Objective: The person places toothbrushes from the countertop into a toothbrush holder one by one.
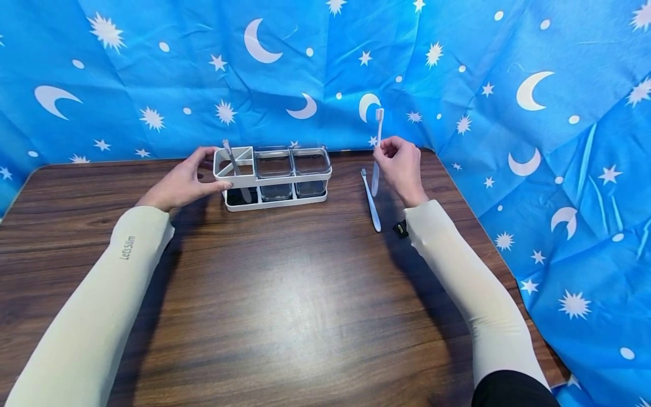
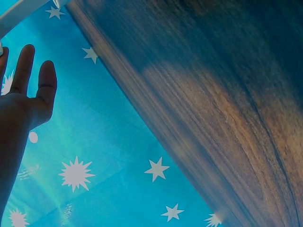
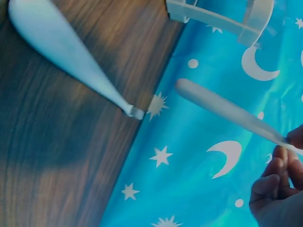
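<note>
A white toothbrush holder (image 1: pixel 274 180) with a divided section and two clear cups stands at the back of the table. My left hand (image 1: pixel 185 180) holds its left end, thumb at the front and fingers behind. A greyish toothbrush (image 1: pixel 231 157) leans in the divided section. To the right, my right hand (image 1: pixel 402 167) pinches a pale toothbrush (image 3: pixel 227 111) by the neck, bristles up and handle hanging down, above the table. A light blue toothbrush (image 1: pixel 373 206) lies on the tabletop just left of that hand.
The brown wooden table (image 1: pixel 285 305) ends at a blue curtain (image 1: pixel 325 68) with moons and stars, close behind the holder and along the right side. A small black object (image 1: pixel 400 229) shows at the right sleeve's cuff.
</note>
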`<action>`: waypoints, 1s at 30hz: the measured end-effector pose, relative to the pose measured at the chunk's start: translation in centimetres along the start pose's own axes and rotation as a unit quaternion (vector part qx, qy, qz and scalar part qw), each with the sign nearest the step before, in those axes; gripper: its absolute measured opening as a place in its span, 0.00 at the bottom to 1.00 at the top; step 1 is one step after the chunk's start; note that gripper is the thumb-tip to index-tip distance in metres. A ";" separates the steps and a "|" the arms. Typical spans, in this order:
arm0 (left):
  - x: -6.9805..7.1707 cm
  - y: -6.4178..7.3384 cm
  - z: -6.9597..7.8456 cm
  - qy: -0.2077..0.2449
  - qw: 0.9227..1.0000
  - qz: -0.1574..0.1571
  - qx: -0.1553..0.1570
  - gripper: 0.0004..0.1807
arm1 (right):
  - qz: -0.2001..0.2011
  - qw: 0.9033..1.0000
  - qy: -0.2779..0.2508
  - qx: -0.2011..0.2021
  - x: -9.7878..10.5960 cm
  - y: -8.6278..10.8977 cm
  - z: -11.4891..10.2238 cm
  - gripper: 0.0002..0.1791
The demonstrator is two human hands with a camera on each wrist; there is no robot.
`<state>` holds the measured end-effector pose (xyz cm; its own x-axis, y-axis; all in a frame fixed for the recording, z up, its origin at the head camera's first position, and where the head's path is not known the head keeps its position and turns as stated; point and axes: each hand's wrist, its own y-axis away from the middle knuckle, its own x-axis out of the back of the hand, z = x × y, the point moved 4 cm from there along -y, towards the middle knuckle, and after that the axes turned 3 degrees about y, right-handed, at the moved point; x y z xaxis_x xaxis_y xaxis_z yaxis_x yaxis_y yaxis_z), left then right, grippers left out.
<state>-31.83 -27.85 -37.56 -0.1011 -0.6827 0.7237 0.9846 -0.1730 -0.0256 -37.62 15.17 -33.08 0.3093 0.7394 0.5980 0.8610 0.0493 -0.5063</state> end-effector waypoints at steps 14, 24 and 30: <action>0.1 0.0 0.2 0.002 1.000 -0.005 0.002 0.52 | 0.023 0.990 -0.092 0.103 0.2 0.0 -2.8 0.09; 0.1 0.0 0.1 -0.003 1.000 -0.006 0.003 0.52 | 0.028 0.982 -0.118 0.143 -0.1 0.0 -3.9 0.07; 0.1 0.0 0.0 -0.001 1.000 -0.005 0.002 0.52 | 0.032 0.978 -0.129 0.164 0.0 0.2 -5.3 0.08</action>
<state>-31.79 -27.91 -37.44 -0.1105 -0.6799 0.7249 0.9841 -0.1771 -0.0162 -35.33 11.61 -29.88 0.2092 0.8905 0.4040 0.6551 0.1791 -0.7340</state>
